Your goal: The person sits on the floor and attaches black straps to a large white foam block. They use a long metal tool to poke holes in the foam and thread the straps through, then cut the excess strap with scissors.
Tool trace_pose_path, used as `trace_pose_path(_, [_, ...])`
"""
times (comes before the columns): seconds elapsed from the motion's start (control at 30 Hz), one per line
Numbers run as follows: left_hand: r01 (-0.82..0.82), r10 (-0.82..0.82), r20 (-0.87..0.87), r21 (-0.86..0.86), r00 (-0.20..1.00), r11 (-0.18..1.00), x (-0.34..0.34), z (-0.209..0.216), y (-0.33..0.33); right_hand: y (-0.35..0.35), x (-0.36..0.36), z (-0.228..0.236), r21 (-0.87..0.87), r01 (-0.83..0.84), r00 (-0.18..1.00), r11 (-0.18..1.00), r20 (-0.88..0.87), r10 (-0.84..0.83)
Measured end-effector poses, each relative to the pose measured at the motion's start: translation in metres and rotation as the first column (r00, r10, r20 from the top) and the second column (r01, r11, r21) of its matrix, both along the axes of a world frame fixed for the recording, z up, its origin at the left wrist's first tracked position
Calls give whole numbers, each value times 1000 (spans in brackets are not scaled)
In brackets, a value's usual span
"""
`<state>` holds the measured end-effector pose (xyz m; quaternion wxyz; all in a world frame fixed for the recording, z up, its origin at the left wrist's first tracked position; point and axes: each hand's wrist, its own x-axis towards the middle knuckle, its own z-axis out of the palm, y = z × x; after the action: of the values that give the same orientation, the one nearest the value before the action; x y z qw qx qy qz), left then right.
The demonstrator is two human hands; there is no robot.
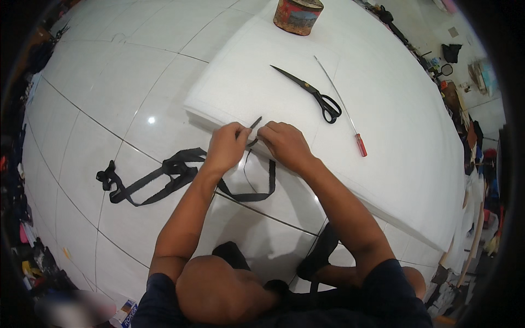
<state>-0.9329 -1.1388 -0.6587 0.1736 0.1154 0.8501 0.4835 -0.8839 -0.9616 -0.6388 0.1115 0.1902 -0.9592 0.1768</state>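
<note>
At the near left corner of a thick white slab (240,82), my left hand (227,145) and my right hand (284,143) are close together, both with fingers pinched on a black fabric strap (180,158). A short end of the strap pokes up between them. The rest hangs below my hands in a loop and runs left over the floor in loose folds. A thin dark thread dangles inside the loop. Black scissors (313,90) lie on the slab beyond my right hand, beside a long thin screwdriver (359,145) with a red handle.
A worn red tin (298,17) stands at the slab's far edge. White floor tiles (98,131) spread out to the left. My bent legs are close below my hands. Mixed clutter (454,104) lines the right side, and more lies along the left rim.
</note>
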Motion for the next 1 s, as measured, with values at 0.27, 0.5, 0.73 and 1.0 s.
trace_pose_path(0.27, [20, 5, -190, 127, 982, 992, 17, -19, -6, -8, -18, 4, 43, -90, 993, 995, 84, 86])
trace_pose_path(0.5, [-185, 195, -418, 65, 887, 981, 27, -43, 14, -5, -45, 0, -56, -6, 941, 998, 338, 25])
trace_pose_path(0.73, [-281, 303, -593, 134, 746, 951, 31, -62, 32, 9, -79, -1, -185, 192, 720, 964, 694, -10])
trace_pose_path(1.0, [-172, 207, -244, 157, 948, 973, 21, -57, 18, -7, -37, -11, -541, 553, 806, 634, 540, -241])
